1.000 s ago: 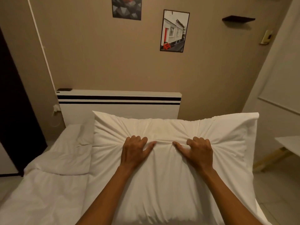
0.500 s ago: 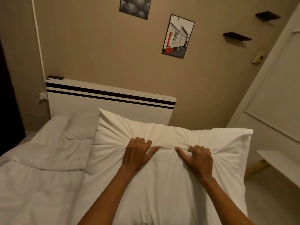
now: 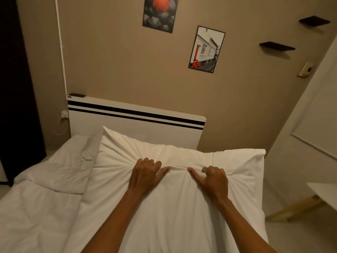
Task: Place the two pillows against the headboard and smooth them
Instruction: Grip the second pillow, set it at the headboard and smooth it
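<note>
A large white pillow [image 3: 175, 198] is gripped in both hands above the right side of the bed [image 3: 36, 216], its far edge near but apparently short of the white headboard [image 3: 127, 128] with two black stripes. The left hand [image 3: 145, 176] and right hand [image 3: 213, 181] sit close together at the pillow's middle, fingers curled and closed on bunched fabric, gathers radiating outward from each grip. The pillow's right corner overhangs the bed's right edge, above the floor.

Judged from this view, the task is in its early half: this first pillow seems carried rather than set down, not yet laid square against the headboard, and its case is heavily creased, so smoothing is all still to do. A second pillow cannot be told for certain; a pale shape at the bed's far-left corner [image 3: 80, 148], just below the headboard, may be one or only folded bedding. The white duvet [image 3: 54, 179] lies rumpled across the left of the bed.

No containers are in view. A small dark object [image 3: 77, 95] rests on the headboard's top left corner. Above, two posters [image 3: 207, 49] hang on the beige wall, with two dark shelves [image 3: 277, 46] to the right, both appearing bare.
</note>
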Demonstrator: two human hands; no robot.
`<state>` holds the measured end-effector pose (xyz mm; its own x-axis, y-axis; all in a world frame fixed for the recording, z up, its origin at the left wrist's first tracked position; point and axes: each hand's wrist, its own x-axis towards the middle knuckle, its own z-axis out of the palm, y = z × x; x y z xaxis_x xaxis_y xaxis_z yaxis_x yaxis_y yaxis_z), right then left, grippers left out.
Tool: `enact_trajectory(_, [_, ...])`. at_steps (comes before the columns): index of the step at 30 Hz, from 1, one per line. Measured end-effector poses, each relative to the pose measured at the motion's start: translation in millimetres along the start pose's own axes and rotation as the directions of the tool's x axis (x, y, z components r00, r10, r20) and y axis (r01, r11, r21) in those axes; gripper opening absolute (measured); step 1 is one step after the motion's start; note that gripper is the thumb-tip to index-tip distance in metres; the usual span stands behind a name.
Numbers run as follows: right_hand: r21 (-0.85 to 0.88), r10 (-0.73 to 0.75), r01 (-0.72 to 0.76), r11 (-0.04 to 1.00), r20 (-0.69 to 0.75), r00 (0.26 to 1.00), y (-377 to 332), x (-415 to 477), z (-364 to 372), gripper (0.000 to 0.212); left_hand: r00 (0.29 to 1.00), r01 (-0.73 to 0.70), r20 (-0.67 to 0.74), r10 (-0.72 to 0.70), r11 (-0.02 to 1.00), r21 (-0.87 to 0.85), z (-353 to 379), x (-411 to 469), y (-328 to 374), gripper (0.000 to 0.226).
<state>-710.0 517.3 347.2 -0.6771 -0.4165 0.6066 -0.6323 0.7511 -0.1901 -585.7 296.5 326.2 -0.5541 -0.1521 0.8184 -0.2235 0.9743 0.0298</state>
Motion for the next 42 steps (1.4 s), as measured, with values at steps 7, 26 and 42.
enact_trajectory(7, [0.051, -0.122, 0.120, 0.991, 0.035, 0.992, 48.4, 36.3, 61.4, 0.071, 0.995, 0.084, 0.041, -0.088, 0.992, 0.095, 66.6, -7.7, 13.9, 0.051])
enact_trajectory(26, [0.160, -0.118, 0.130, 0.979, -0.079, 0.990, 270.4, 164.0, 173.3, 0.068, 0.979, 0.040, 0.192, -0.073, 0.985, 0.171, 258.9, 114.4, 132.9, 0.053])
enact_trajectory(42, [0.167, -0.030, 0.040, 0.985, -0.060, 0.998, 248.3, 268.2, 170.3, 0.067, 0.985, -0.115, 0.141, 0.101, 0.989, 0.092, 301.5, 234.3, 66.0, 0.058])
